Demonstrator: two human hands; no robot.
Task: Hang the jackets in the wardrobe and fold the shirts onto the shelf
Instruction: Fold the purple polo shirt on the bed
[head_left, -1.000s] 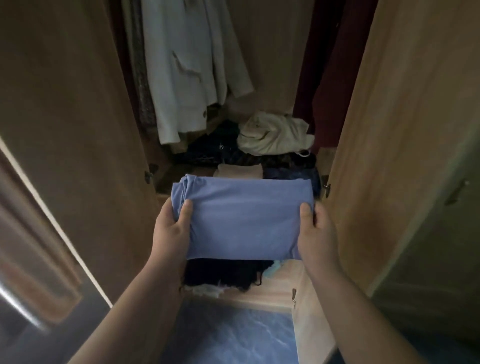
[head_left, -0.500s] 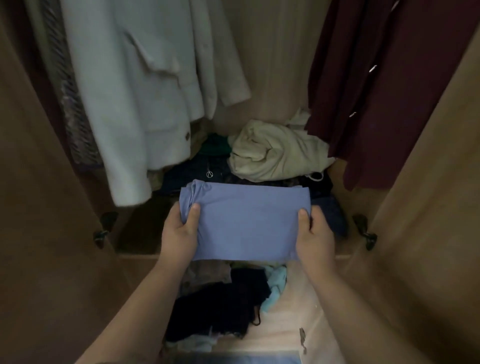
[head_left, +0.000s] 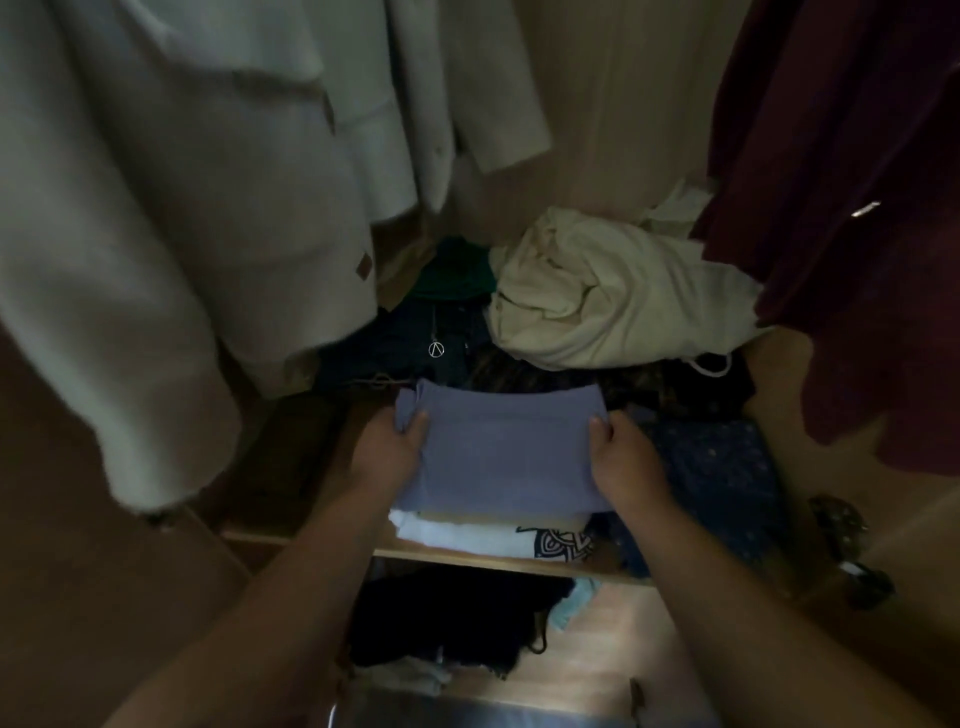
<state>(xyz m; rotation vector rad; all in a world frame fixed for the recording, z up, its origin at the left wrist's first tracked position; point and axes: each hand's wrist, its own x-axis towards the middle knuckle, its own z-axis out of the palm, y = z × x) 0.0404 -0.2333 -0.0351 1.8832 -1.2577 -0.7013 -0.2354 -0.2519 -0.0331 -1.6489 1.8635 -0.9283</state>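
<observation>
A folded lavender-blue shirt (head_left: 506, 452) lies on a stack of folded clothes, with a white shirt (head_left: 467, 535) bearing a dark print under it, near the front of the wardrobe shelf (head_left: 483, 560). My left hand (head_left: 389, 449) grips the shirt's left edge, thumb on top. On its right edge, my right hand (head_left: 626, 457) holds it the same way. A pale cream jacket (head_left: 171, 208) hangs at the left of the wardrobe and a dark maroon jacket (head_left: 852, 208) hangs at the right.
Behind the stack lie a crumpled cream garment (head_left: 613, 306), dark clothes (head_left: 415, 343) and a green item (head_left: 457, 270). A dark blue patterned cloth (head_left: 722, 478) sits right of the stack. Below the shelf is a heap of black clothes (head_left: 447, 618). Wooden doors flank both sides.
I have leaned into the wardrobe and carried the folded shirt forward and down onto the stack on the shelf. Both hands keep their grip on its edges.
</observation>
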